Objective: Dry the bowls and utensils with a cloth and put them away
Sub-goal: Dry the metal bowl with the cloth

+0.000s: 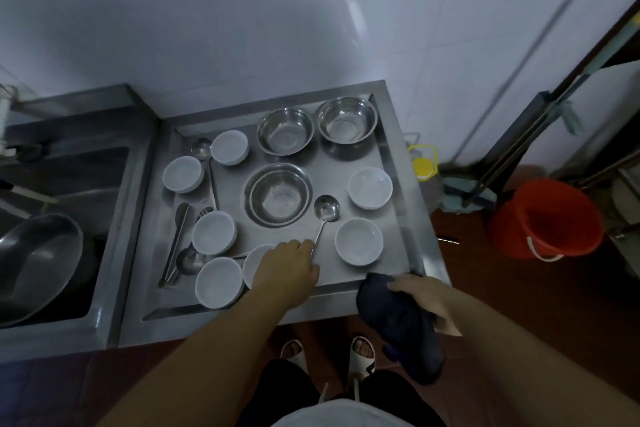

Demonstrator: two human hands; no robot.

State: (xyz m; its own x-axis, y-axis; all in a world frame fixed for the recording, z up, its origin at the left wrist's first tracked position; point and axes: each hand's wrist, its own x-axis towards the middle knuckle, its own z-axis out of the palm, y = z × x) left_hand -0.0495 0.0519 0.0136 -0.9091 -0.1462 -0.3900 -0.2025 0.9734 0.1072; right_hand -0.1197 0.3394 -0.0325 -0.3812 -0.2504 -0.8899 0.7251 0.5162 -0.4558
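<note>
Steel tabletop (398,163) carrying white bowls, three steel bowls, utensils. Left hand (287,270) at 6 o'clock of the middle steel bowl (278,194), fingers curled at the handle end of a ladle (326,210); grip hidden. Right hand (420,300) at 5 o'clock, clutching a dark cloth (398,326).

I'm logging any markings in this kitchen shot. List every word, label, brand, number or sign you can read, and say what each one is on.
No legible text anywhere in this view.
The yellow-capped jug beside the draining tray: no label can be made out.
The steel bowls, the white bowls and the ladle held by the left hand: no markings visible.
The red bucket and the dark cloth in the right hand: plain.
</note>
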